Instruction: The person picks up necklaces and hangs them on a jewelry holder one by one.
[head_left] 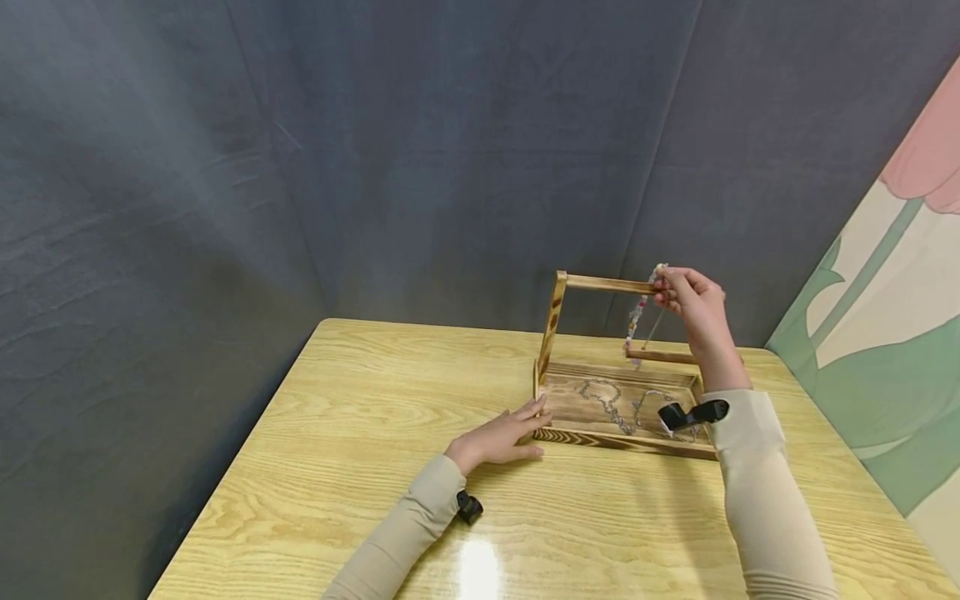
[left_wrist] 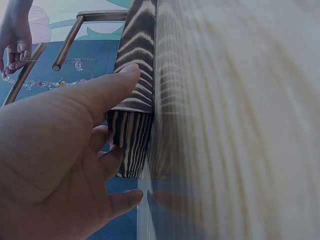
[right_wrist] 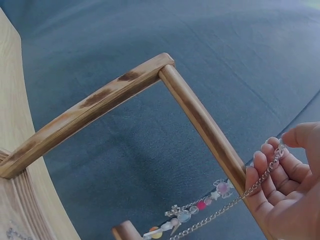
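A wooden jewelry stand (head_left: 555, 321) with a tray base, a top bar and a shorter lower bar stands on the table. My left hand (head_left: 498, 437) lies at the tray's front left corner; in the left wrist view its thumb (left_wrist: 112, 90) rests along the striped front wall, the other fingers beside the end. Up at the top bar (head_left: 607, 284), my right hand (head_left: 697, 304) pinches one end of a beaded necklace (right_wrist: 201, 205) between thumb and fingertips. Colored beads and a silver chain (right_wrist: 215, 215) hang down from there past the lower bar (head_left: 663, 357).
Inside the tray lie silver chain necklaces (head_left: 602, 393). The wooden table (head_left: 390, 392) extends to the left and front of the stand. Behind it hangs a dark curtain (head_left: 450, 167), and a panel with painted flowers (head_left: 885, 358) is at the right.
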